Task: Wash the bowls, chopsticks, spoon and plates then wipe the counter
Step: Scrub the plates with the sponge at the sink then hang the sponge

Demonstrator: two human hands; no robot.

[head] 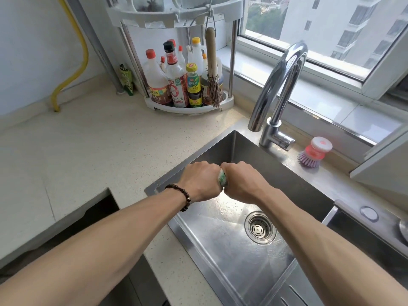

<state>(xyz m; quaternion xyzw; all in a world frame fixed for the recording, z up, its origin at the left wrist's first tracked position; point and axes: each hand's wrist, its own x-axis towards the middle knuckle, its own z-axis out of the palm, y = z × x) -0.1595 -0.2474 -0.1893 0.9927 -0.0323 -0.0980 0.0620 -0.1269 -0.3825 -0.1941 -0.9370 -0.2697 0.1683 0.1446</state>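
Bench point(84, 151): pale speckled stone, wraps the corner; no bowls, plates, chopsticks or spoon in view. I judge the washing part done or the ware out of frame, and the wipe is what remains.

Sink point(231, 257): steel basin, wet sheen near the drain point(259, 227). Tap point(280, 85) arches over the far rim; I see no water running.

Left hand point(202, 181) and right hand point(241, 182): both fisted, knuckles up, pressed side by side above the basin. Each grip is clamped on the cloth point(222, 178), of which only a green-and-white sliver shows between them.

Handling, as I judge it: the cloth is soft, light, probably wet, so limp and a little slippery. It will not break. Two fists close together suit wringing; for wiping I would open it flat and press with a palm. Extent of the cloth inside the fists: cannot tell.

Brush point(313, 152): sits on the sink ledge, well apart from the hands.
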